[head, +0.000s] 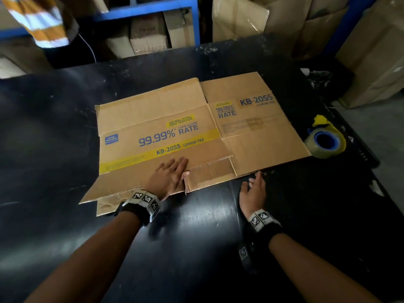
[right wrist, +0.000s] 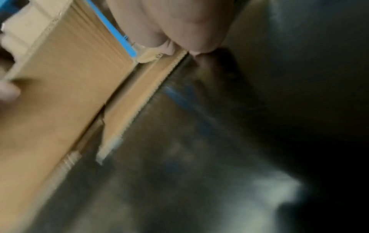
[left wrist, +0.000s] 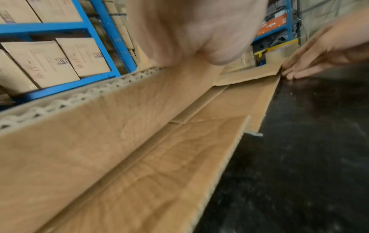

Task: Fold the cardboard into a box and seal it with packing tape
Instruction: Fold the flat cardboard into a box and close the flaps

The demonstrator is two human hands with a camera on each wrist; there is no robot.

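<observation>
While the cardboard (head: 175, 132) lay flat on the tabletop (head: 54, 132) in the head view, the left hand (head: 169, 174) pressed it with straight fingers; the right hand (head: 253, 191), fingers relaxed, touched its near edge, tape (head: 325, 139) beside. The wrist views showed blurred cardboard (left wrist: 139, 141) edges.

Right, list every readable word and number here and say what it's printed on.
All on the flattened cardboard:
"99.99% STERILIZATION RATE", large panel and again on the right panel
"ANTIBACTERIAL ODOR REMOVER", yellow patch
"KB-2055 LEMON TEA", yellow band and right panel
Blue logo box, fine print: too small to read.
Shelf boxes: print blurred.
</observation>
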